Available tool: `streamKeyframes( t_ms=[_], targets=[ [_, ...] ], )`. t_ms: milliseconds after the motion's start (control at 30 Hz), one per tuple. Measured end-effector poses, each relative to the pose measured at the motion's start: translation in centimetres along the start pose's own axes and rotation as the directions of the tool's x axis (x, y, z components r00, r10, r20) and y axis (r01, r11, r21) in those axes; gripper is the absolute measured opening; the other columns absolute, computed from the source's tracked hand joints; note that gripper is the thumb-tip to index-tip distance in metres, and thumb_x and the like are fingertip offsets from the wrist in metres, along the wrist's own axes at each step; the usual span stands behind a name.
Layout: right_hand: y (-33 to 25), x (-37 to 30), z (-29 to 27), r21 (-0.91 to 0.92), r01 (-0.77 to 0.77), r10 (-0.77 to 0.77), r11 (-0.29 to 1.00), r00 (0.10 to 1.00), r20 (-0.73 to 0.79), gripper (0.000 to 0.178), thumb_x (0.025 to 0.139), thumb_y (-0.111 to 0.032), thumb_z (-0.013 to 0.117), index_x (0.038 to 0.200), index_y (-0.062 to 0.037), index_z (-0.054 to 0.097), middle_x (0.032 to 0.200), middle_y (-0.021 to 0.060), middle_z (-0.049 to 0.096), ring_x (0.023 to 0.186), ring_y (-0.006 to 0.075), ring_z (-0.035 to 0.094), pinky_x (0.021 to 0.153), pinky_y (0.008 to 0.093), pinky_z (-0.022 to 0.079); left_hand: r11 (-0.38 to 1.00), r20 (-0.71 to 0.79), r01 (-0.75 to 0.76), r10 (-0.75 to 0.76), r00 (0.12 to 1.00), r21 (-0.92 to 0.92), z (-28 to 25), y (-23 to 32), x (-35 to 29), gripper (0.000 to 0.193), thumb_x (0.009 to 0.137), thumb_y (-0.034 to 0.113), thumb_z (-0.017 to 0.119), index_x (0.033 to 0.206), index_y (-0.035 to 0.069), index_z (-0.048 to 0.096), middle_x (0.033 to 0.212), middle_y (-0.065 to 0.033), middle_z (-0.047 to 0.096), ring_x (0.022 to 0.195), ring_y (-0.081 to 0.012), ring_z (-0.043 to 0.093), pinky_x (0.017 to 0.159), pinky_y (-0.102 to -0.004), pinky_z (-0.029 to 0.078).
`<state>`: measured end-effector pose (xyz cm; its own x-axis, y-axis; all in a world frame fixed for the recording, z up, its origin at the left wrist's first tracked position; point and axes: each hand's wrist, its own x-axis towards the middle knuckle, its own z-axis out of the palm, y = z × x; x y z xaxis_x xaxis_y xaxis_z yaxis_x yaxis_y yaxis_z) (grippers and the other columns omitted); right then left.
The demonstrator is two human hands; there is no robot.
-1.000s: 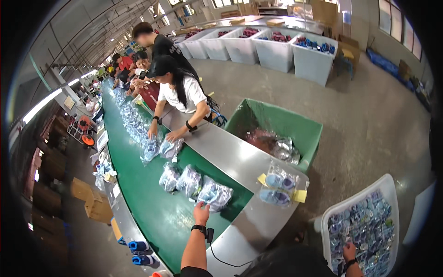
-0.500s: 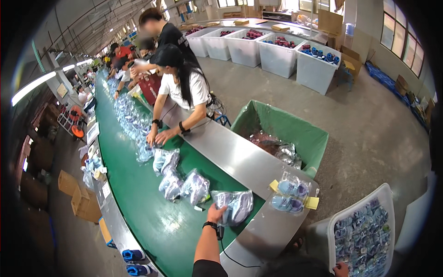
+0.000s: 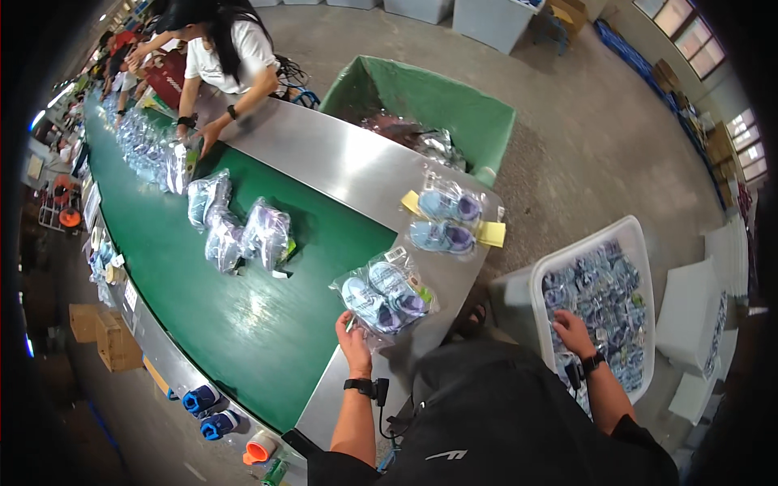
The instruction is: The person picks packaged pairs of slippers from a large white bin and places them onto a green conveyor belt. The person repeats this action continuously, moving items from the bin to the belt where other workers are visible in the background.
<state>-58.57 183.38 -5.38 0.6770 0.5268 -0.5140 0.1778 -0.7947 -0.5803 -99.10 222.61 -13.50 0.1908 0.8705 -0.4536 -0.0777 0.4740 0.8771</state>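
Note:
At the near end of the green belt lies a pair of light blue and purple shoes in a clear plastic bag (image 3: 387, 293), soles down. My left hand (image 3: 354, 338) is at the bag's near left corner, its fingers closed on the plastic edge. My right hand (image 3: 574, 334) is over the left part of a white bin (image 3: 538, 312) full of similar bagged shoes. Its fingers are slightly bent and apart, with nothing visible in them. Another bagged pair (image 3: 444, 220), with yellow paper pieces at its sides, rests on the metal end plate.
Several bagged pairs (image 3: 266, 233) lie farther up the conveyor belt (image 3: 308, 300). Across it a co-worker in a white shirt (image 3: 235, 61) handles more bags. A green bin (image 3: 486, 121) stands beyond the metal ledge. Dark blue shoes (image 3: 217, 424) and an orange-rimmed tape roll (image 3: 259, 448) sit lower left.
My view has swung right and down. The bagged pair under my left hand has gone from tilted up to flat at the belt's end. My right hand has moved from the bin's near edge over the shoes.

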Motion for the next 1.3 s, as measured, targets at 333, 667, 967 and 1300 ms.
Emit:
streamKeyframes(
  t_ms=[333,667,967,1300],
  targets=[
    [-8.5,0.2,0.1,0.05,0.135,-0.138,0.99,0.988,0.063,0.04,0.092,-0.018,0.067,0.129,-0.0022,0.061,0.104,0.0132,0.072,0.092,0.0204,0.07,0.085,0.0338,0.055,0.991,0.143,-0.001,-0.018,0.99,0.133,4.1,0.3,2.8,0.094,0.083,0.003,0.069,0.159,-0.002,0.014,0.155,-0.02,0.033,0.137,-0.0298,0.042,0.114,-0.0372,0.035],
    [-19.1,-0.3,1.3,0.453,0.069,-0.234,0.889,0.919,0.318,0.045,0.099,-0.031,0.065,0.13,0.0006,0.06,0.103,0.0087,0.071,0.091,0.0144,0.066,0.076,0.0298,0.056,0.961,0.617,0.275,-0.197,0.762,-0.033,14.0,7.9,-3.4,0.081,0.087,0.002,0.058,0.157,0.001,0.018,0.143,-0.0148,0.047,0.125,-0.0236,0.052,0.107,-0.0361,0.043],
    [-19.4,-1.7,1.4,0.587,-0.019,-0.155,0.809,0.957,0.245,0.044,0.092,-0.02,0.067,0.131,0.001,0.06,0.102,0.0027,0.066,0.087,0.0095,0.061,0.072,0.0267,0.051,0.979,0.721,0.06,-0.184,0.668,0.194,19.5,10.6,-8.0,0.088,0.095,0.016,0.063,0.161,0.002,0.006,0.161,-0.0206,0.022,0.144,-0.0293,0.033,0.119,-0.0406,0.028],
    [-18.4,-4.1,-1.4,0.696,-0.075,-0.172,0.714,0.945,0.278,0.044,0.099,-0.017,0.058,0.14,-0.0021,0.056,0.109,-0.0017,0.066,0.09,0.0044,0.057,0.078,0.0239,0.046,0.971,0.742,0.099,-0.232,0.629,0.22,20.2,10.5,-8.4,0.088,0.095,0.021,0.063,0.161,0.003,0.009,0.156,-0.0199,0.031,0.139,-0.0277,0.039,0.117,-0.0403,0.031]
  ],
)
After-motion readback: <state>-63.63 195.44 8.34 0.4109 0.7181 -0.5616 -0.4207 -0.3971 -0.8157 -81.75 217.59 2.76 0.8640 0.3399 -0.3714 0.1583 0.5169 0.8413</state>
